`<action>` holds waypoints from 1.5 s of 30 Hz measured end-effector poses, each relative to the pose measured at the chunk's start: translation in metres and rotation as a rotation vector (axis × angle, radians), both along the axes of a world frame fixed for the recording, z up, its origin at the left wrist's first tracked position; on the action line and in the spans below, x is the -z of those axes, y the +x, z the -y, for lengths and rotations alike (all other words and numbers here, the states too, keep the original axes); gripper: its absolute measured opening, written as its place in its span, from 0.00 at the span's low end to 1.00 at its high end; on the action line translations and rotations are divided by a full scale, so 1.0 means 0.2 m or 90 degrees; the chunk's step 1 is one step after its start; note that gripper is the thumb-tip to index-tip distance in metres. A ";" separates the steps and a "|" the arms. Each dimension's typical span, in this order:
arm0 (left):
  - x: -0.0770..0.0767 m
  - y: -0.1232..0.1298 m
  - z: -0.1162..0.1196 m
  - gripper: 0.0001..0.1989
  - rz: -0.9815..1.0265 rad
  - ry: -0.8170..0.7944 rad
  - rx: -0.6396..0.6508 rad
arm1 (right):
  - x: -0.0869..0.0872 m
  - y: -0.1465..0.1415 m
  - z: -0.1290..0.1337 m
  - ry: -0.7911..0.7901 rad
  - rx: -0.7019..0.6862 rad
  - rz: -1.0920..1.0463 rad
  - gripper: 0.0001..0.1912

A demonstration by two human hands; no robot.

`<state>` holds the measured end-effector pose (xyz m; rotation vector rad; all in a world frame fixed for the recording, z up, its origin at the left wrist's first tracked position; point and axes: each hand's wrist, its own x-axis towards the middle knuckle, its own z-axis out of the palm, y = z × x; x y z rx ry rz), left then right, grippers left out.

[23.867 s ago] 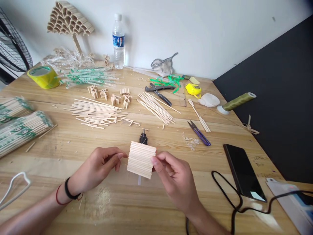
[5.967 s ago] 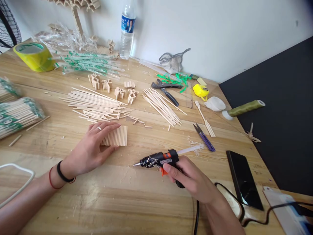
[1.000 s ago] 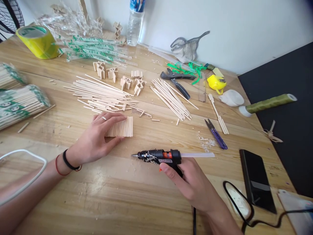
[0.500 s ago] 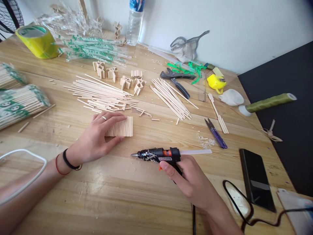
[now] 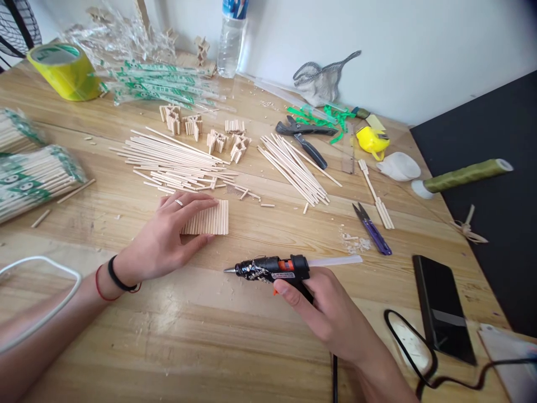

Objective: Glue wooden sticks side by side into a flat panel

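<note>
My left hand grips a flat panel of short wooden sticks lying on the table, thumb along its near edge and fingers over its far side. Part of the panel is hidden beneath the hand. In my right hand is a black hot glue gun, its metal nozzle pointing left, below and apart from the panel. A clear glue stick pokes out of the gun's back. Beyond the panel lies a pile of loose wooden sticks, with small stick-built pieces behind it.
Purple snips, a dark phone and a black cable lie to the right. More sticks and black pliers are farther back. Bagged sticks and yellow tape stand left; a water bottle is by the wall.
Almost nothing differs. The glue gun has shifted very slightly, its nozzle a touch lower; my left hand and the stick panel have stayed in place.
</note>
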<state>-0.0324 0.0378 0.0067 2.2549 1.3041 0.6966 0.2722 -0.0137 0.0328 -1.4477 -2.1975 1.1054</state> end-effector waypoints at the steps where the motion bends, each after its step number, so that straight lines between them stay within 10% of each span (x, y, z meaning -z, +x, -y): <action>1: 0.00 0.00 0.00 0.22 0.000 -0.002 -0.001 | 0.00 0.00 0.00 0.006 0.005 0.001 0.27; 45: 0.01 -0.01 0.00 0.23 0.000 0.011 0.011 | 0.00 -0.02 0.01 0.017 0.010 -0.009 0.24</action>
